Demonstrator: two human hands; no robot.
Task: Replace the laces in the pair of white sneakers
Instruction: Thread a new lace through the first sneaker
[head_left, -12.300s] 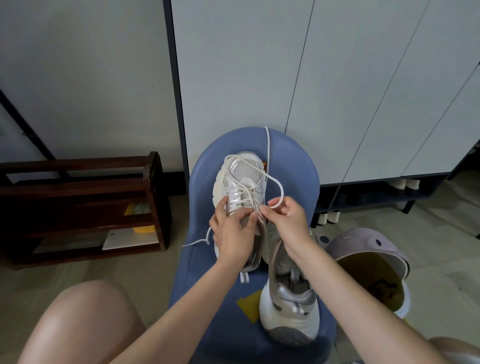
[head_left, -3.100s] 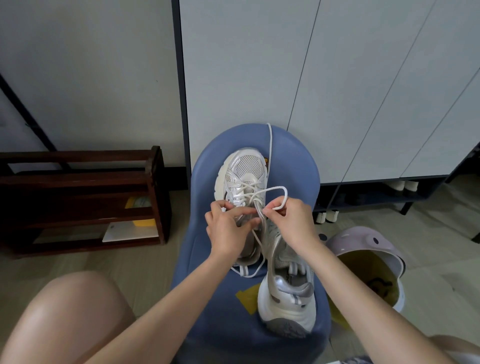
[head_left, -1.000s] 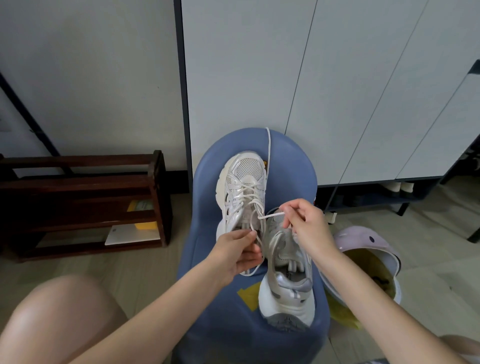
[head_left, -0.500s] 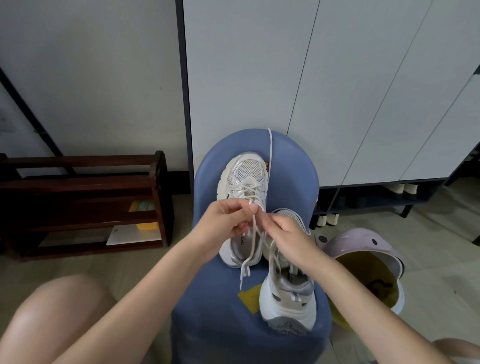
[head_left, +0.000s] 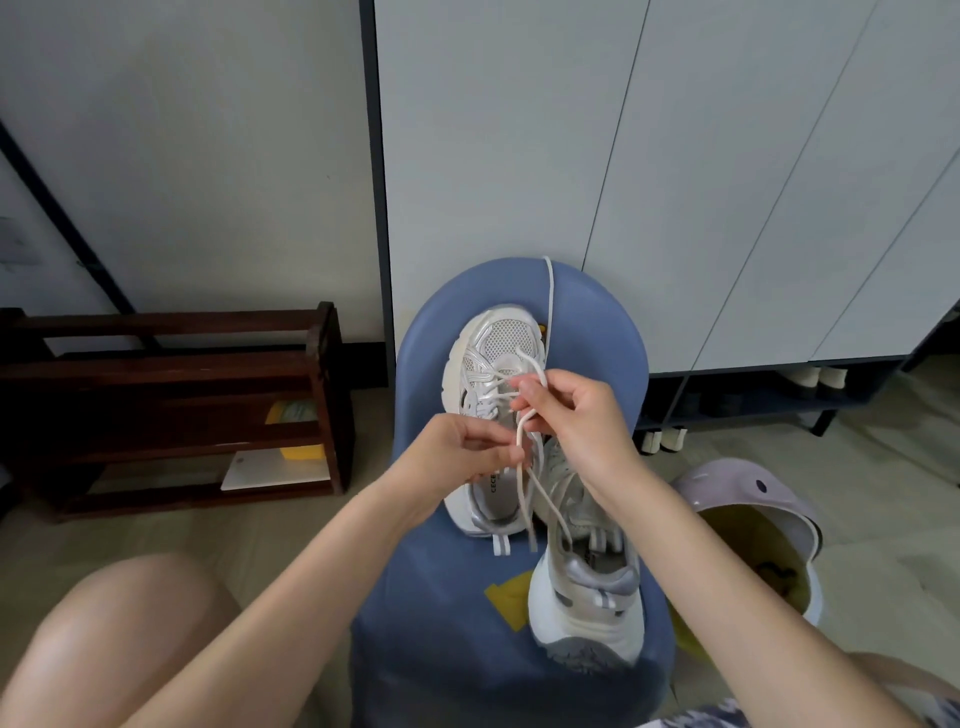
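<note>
Each grip pinches the white lace (head_left: 524, 441): left hand (head_left: 457, 452) low, right hand (head_left: 576, 415) above the sneaker (head_left: 493, 374).

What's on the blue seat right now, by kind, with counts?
White sneakers: 2, the laced sneaker and the other sneaker
White laces: 2, the lace pinched by the left hand and right hand, and a spare lace over the blue seat
Yellow patches: 1
Total: 5
</note>
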